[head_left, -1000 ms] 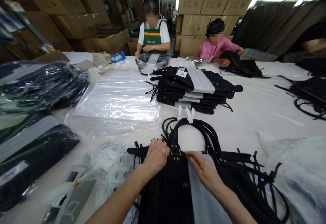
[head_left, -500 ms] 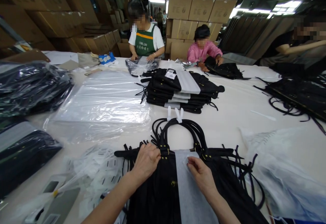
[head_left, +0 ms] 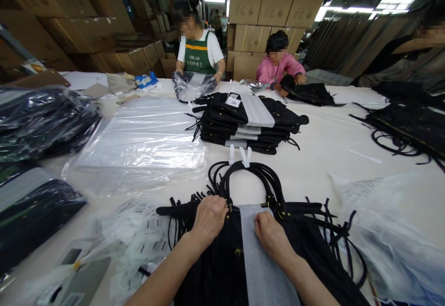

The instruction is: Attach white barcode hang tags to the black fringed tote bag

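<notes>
On black bag (head_left: 215, 269), left hand (head_left: 209, 216), right hand (head_left: 270, 236) at liner edge

Readable print is scarce. Far beyond the left hand (head_left: 209, 216), across the surface, a person's green apron (head_left: 195, 56) carries white letters that look like "OMLUN", with a smaller line beneath too small to read. Behind, the stacked cardboard cartons (head_left: 274, 8) bear faint large letters, unclear. Just left of that hand, the white barcode tags (head_left: 149, 225) show print too small to read.
</notes>
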The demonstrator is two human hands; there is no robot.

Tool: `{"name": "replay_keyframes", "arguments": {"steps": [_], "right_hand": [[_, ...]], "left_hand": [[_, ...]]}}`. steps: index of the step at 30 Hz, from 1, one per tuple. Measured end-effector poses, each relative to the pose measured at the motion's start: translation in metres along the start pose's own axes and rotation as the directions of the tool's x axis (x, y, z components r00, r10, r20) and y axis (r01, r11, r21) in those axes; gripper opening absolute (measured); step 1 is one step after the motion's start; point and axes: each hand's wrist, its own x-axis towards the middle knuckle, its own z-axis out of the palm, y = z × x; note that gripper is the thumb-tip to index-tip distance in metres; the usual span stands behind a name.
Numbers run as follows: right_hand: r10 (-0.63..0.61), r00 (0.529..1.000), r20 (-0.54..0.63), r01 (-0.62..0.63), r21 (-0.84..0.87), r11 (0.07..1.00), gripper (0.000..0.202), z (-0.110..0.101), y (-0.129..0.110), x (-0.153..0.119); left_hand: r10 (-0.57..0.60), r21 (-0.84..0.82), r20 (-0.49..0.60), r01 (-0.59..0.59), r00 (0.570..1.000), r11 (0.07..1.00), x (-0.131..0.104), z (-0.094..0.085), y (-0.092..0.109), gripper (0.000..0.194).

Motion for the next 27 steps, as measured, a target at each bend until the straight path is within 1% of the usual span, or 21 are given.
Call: {"name": "replay_keyframes", "arguments": {"steps": [2, 4, 6, 8, 10, 11, 13, 15, 16, 17, 18, 20, 22, 23, 24, 27], "right_hand": [[-0.028, 1.0, -0.005, 0.028, 0.065, 0.998, 0.015, -0.004, -0.005, 0.002], [-0.04, 0.999, -0.011, 0.041, 0.178, 0.983, 0.015, -0.007, -0.013, 0.004], [-0.023, 1.0, -0.02, 0.028, 0.318, 0.948, 0.015, -0.008, -0.023, 0.005], [0.052, 0.999, -0.002, -0.045, 0.451, 0.891, 0.013, -0.006, -0.032, 0.007], [0.189, 0.98, 0.068, -0.193, 0.581, 0.791, 0.008, -0.004, -0.038, 0.01], [0.267, 0.956, 0.124, -0.282, 0.646, 0.71, 0.007, -0.003, -0.04, 0.011], [0.38, 0.892, 0.244, -0.418, 0.766, 0.488, 0.01, -0.002, -0.043, 0.014], [0.423, 0.841, 0.336, -0.469, 0.842, 0.265, 0.018, -0.002, -0.044, 0.015], [0.433, 0.826, 0.361, -0.474, 0.86, 0.187, 0.021, -0.002, -0.045, 0.016], [0.443, 0.816, 0.373, -0.472, 0.871, 0.137, 0.023, -0.002, -0.046, 0.016], [0.457, 0.808, 0.371, -0.466, 0.877, 0.112, 0.024, -0.003, -0.046, 0.016], [0.493, 0.799, 0.345, -0.45, 0.886, 0.109, 0.025, -0.004, -0.048, 0.016], [0.528, 0.79, 0.312, -0.433, 0.893, 0.12, 0.024, -0.003, -0.05, 0.016], [0.543, 0.781, 0.308, -0.428, 0.898, 0.106, 0.023, -0.002, -0.051, 0.016], [0.557, 0.769, 0.314, -0.424, 0.903, 0.075, 0.023, -0.001, -0.052, 0.016], [0.568, 0.729, 0.382, -0.42, 0.905, -0.068, 0.026, 0.002, -0.057, 0.016]], "left_hand": [[0.015, -0.052, -0.011, -0.016, 1.0, 0.999, 0.001, 0.0, 0.003, 0.01], [0.019, -0.16, 0.017, -0.016, 1.0, 0.987, 0.002, 0.002, 0.01, 0.011], [-0.018, -0.289, 0.071, 0.038, 0.997, 0.957, 0.001, 0.006, 0.017, 0.012], [-0.082, -0.399, 0.127, 0.126, 0.988, 0.908, 0.0, 0.01, 0.024, 0.013], [-0.125, -0.499, 0.161, 0.19, 0.979, 0.846, -0.001, 0.015, 0.027, 0.014], [-0.134, -0.548, 0.168, 0.205, 0.977, 0.811, -0.002, 0.017, 0.027, 0.015], [-0.124, -0.622, 0.171, 0.204, 0.978, 0.756, -0.004, 0.021, 0.025, 0.016], [-0.102, -0.638, 0.174, 0.191, 0.979, 0.746, -0.005, 0.023, 0.022, 0.017], [-0.093, -0.623, 0.182, 0.188, 0.979, 0.76, -0.006, 0.024, 0.021, 0.017], [-0.088, -0.595, 0.193, 0.187, 0.977, 0.782, -0.007, 0.024, 0.02, 0.018], [-0.084, -0.56, 0.205, 0.187, 0.975, 0.807, -0.007, 0.024, 0.019, 0.019], [-0.081, -0.487, 0.227, 0.185, 0.97, 0.853, -0.008, 0.024, 0.019, 0.02], [-0.088, -0.448, 0.243, 0.192, 0.966, 0.873, -0.007, 0.024, 0.02, 0.022], [-0.097, -0.447, 0.245, 0.201, 0.965, 0.872, -0.007, 0.024, 0.021, 0.022], [-0.108, -0.454, 0.246, 0.213, 0.963, 0.865, -0.006, 0.024, 0.021, 0.022], [-0.14, -0.512, 0.237, 0.246, 0.961, 0.823, -0.005, 0.025, 0.022, 0.023]]}}
